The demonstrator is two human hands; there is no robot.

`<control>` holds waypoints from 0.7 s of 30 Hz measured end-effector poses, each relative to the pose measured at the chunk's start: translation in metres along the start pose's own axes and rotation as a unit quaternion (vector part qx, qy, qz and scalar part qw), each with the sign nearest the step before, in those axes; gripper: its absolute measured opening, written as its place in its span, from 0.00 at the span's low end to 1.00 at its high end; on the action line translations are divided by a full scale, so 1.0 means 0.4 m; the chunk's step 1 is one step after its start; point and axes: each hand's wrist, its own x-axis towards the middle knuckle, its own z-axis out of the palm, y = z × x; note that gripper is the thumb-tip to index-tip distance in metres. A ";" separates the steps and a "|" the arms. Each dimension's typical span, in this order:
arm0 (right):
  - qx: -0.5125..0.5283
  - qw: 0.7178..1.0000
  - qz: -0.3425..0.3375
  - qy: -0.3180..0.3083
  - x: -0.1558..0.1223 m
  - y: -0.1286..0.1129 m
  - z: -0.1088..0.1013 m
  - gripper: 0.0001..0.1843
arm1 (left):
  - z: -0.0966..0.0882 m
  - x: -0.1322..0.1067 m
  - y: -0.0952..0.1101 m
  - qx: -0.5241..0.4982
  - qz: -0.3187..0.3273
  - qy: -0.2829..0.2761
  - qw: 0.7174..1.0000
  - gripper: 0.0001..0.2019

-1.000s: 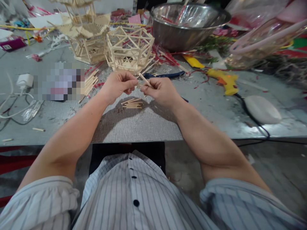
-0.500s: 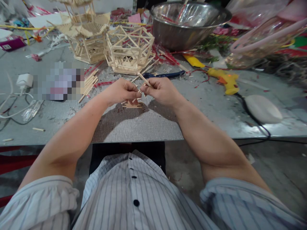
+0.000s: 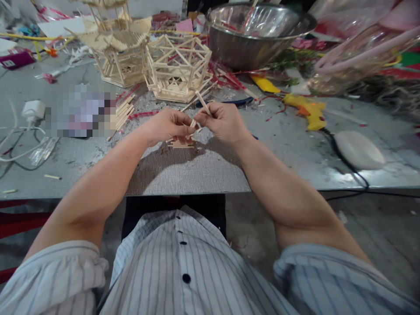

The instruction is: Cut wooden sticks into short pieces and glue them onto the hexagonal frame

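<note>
My left hand is closed, pinching small wooden sticks between thumb and fingers. Close beside it, my right hand grips a wooden stick that slants up and away from its fingertips. The fingertips of both hands nearly meet, and where the pieces join is partly hidden. Below them on the table lies a small row of short sticks. Just beyond my hands stands an open wooden stick frame. A tiered pavilion model of sticks is to its left.
A yellow glue gun with a black cord lies at right, near a white oval object. Behind is a steel bowl. Loose sticks, a white charger and a blue-handled tool lie about.
My right hand has tilted its stick more upright and shifted slightly. My left hand stays almost in place, with its fingers a little changed.
</note>
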 end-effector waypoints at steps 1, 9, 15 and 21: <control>0.000 1.000 0.001 -0.003 0.000 0.002 0.001 0.24 | 0.000 0.001 -0.002 0.005 0.003 0.007 1.000 0.05; 0.008 0.991 -0.105 0.085 0.002 0.051 -0.006 0.27 | 0.002 0.006 -0.005 -0.008 0.029 0.009 1.000 0.07; -0.051 0.987 -0.110 0.102 0.012 0.079 -0.011 0.17 | -0.007 0.014 0.007 -0.087 -0.003 0.125 0.988 0.08; 0.029 0.997 -0.046 0.045 0.008 0.075 0.003 0.14 | -0.021 0.019 0.004 -0.136 0.046 0.189 0.971 0.12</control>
